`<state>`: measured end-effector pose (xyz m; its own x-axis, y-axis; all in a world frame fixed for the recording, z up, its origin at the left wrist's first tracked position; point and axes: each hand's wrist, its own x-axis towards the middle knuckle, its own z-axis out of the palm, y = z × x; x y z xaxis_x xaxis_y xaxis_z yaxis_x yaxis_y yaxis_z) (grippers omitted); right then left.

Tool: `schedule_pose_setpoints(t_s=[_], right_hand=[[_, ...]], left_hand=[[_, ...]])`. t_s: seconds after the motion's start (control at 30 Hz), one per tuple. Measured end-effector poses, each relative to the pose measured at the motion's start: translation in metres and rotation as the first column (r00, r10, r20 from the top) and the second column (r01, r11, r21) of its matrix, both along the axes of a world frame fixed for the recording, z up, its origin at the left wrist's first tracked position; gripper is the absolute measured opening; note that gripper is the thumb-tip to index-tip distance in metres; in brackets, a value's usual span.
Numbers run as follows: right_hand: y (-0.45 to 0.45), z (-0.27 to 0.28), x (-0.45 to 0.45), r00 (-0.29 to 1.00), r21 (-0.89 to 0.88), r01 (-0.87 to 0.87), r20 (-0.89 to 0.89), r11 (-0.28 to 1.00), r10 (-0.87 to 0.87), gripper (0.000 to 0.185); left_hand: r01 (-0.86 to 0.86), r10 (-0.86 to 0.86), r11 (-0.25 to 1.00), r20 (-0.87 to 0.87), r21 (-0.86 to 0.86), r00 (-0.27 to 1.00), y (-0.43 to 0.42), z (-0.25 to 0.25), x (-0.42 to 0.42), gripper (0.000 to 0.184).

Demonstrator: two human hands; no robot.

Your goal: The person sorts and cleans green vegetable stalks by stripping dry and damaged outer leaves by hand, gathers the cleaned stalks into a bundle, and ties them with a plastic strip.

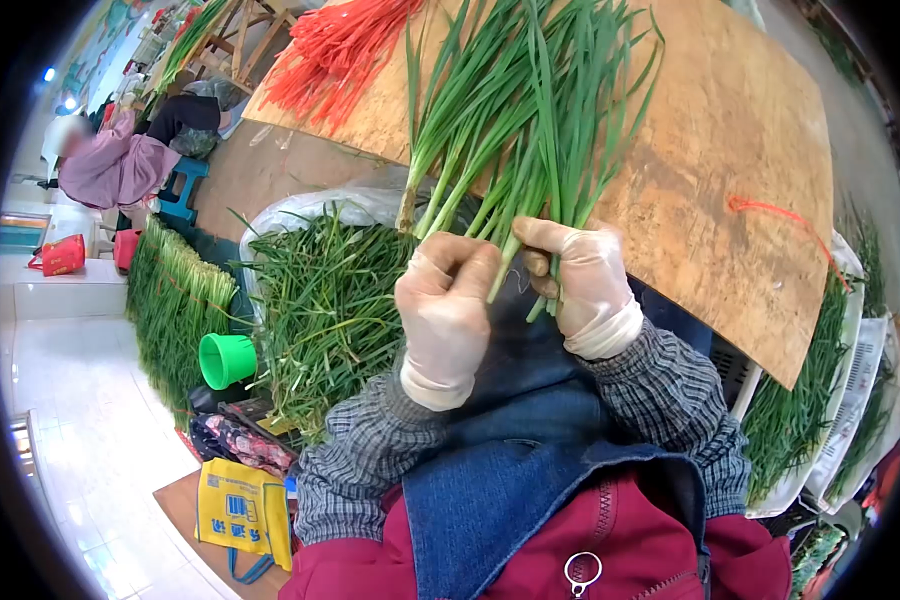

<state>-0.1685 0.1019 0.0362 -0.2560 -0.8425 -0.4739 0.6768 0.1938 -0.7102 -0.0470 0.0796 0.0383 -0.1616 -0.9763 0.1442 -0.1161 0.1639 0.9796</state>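
Note:
A heap of garlic chives lies with its green leaves across the board and its pale stems toward me. My right hand, in a whitish glove, is closed around several stems, with their cut ends poking out below the fingers. My left hand, also gloved, is just to its left, with thumb and fingers curled into a pinch against the stem ends. Whatever sits between those fingertips is hidden from view. Both gloves are stained at the fingertips.
A wooden board carries red ties at its far left. Left of my lap stands a lined container of loose greens, with a green bucket and yellow bag nearby. Another person sits at the far left.

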Motion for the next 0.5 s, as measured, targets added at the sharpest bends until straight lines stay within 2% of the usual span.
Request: schedule_pose_setpoints(t_s=[0.07,0.1,0.2,0.33,0.37,0.47,0.5], right_hand=[[0.001,-0.012,0.000,0.996,0.003,0.041,0.079,0.999,-0.041,0.006],[0.002,-0.018,-0.002,0.990,-0.028,0.028,0.136,0.999,-0.024,0.005],[0.004,-0.025,-0.006,0.968,-0.067,0.025,0.252,0.997,-0.007,0.007],[0.006,-0.023,-0.007,0.981,-0.041,-0.004,0.192,0.999,0.012,0.006],[0.006,-0.021,-0.006,0.987,-0.026,-0.001,0.160,1.000,0.005,0.005],[0.008,-0.016,-0.004,0.997,-0.007,0.000,0.078,1.000,0.000,0.004],[0.009,-0.016,-0.005,0.998,-0.019,-0.012,0.062,1.000,0.013,0.004]], left_hand=[[-0.010,0.085,0.944,-0.216,0.329,0.973,0.002,0.008,0.000,0.010],[0.042,0.035,0.924,-0.195,0.381,0.980,0.000,0.006,0.007,0.017],[0.002,0.072,0.873,-0.133,0.488,0.988,-0.009,0.003,0.011,0.016],[0.116,-0.156,0.833,0.028,0.541,0.987,-0.009,0.010,0.003,0.017],[0.174,-0.195,0.871,0.000,0.460,0.981,-0.009,-0.003,0.001,0.017],[0.190,-0.259,0.909,0.143,0.372,0.955,-0.009,-0.009,0.002,0.016],[0.182,-0.270,0.878,0.146,0.442,0.952,-0.010,-0.001,0.002,0.015]])
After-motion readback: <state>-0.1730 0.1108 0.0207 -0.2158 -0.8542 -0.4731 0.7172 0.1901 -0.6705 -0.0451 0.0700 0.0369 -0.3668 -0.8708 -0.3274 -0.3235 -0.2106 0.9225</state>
